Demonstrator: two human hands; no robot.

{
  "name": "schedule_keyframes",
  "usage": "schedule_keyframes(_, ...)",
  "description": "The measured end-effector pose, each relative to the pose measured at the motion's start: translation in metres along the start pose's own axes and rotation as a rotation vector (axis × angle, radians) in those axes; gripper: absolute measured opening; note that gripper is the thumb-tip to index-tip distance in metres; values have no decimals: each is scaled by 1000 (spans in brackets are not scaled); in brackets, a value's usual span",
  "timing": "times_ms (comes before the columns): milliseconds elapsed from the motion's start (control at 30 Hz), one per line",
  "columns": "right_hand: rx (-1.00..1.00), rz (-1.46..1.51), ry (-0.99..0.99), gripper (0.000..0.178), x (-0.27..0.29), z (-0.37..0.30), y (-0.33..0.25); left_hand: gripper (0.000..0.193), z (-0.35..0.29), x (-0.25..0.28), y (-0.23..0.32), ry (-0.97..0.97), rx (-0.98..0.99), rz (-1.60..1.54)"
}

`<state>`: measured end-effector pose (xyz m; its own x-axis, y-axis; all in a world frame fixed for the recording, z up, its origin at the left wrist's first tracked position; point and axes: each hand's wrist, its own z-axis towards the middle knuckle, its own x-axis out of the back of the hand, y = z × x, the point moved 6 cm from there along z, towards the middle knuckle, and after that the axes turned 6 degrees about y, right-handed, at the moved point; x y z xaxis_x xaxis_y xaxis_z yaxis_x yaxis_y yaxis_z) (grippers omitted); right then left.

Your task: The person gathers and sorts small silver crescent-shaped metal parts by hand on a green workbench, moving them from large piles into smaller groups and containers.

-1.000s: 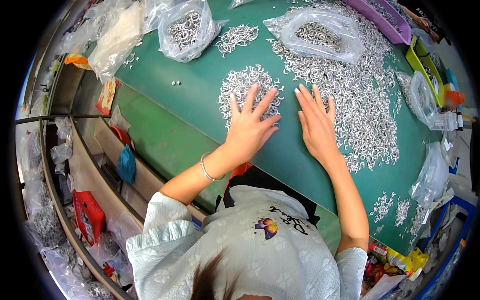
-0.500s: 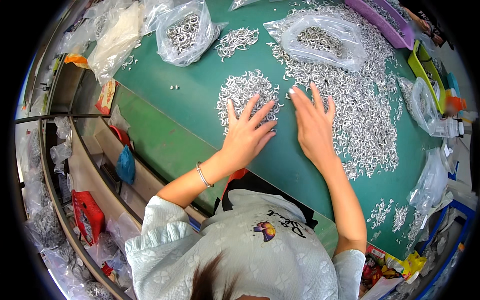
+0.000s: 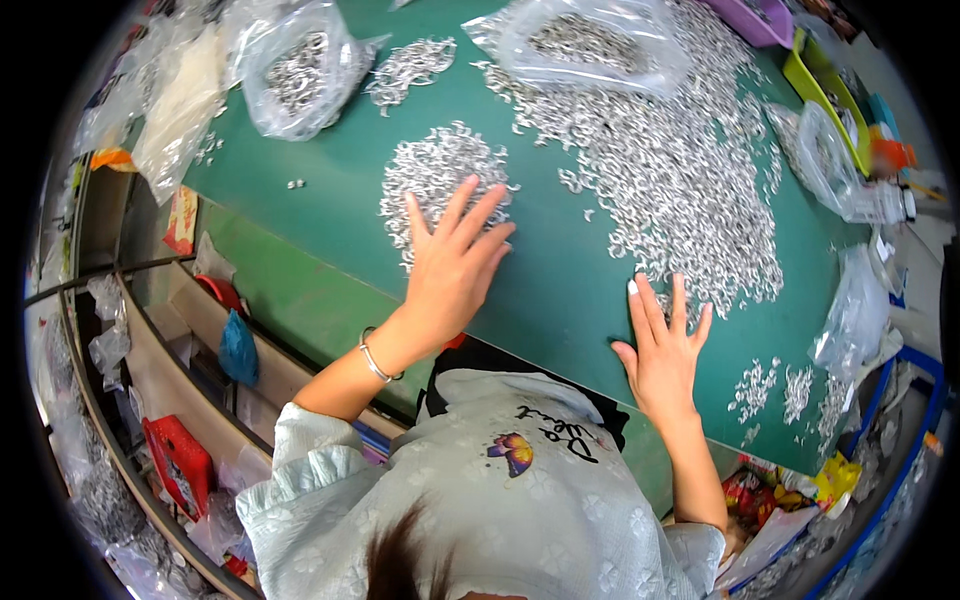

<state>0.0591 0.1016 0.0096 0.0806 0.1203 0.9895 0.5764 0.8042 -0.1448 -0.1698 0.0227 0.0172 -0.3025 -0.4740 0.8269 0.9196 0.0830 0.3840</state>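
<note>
My left hand (image 3: 452, 262) lies with fingers spread over the near right part of a small heap of curved silver metal pieces (image 3: 432, 165). My right hand (image 3: 664, 355) is spread flat on the green table (image 3: 545, 270), its fingertips at the near edge of a much larger spread of similar pieces (image 3: 690, 190). No piece shows gripped in either hand; what lies under the fingers is hidden. A strip of bare green separates the two heaps. Beyond the small heap lies a cluster of larger silver pieces (image 3: 412, 68).
An open clear bag of silver rings (image 3: 298, 78) stands far left. Another clear bag (image 3: 660, 78) rests on the large spread. Purple (image 3: 752, 22) and yellow-green bins (image 3: 815, 90) line the far right. Small clusters (image 3: 797, 393) lie near right. Shelving with a red basket (image 3: 180, 465) is at left.
My right hand has drawn back toward me, from between the heaps to the large spread's near edge. The left hand stays on the small heap. The whole view has shifted slightly.
</note>
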Motion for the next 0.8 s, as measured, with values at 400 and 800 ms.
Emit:
schedule_keyframes(400, -153, 279, 158, 65, 12, -56, 26, 59, 39, -74, 70, -174, -62, -31)
schedule_keyframes(800, -24, 35, 258, 46, 0, 14, 76, 61, 58, -127, 117, -123, -314, -133)
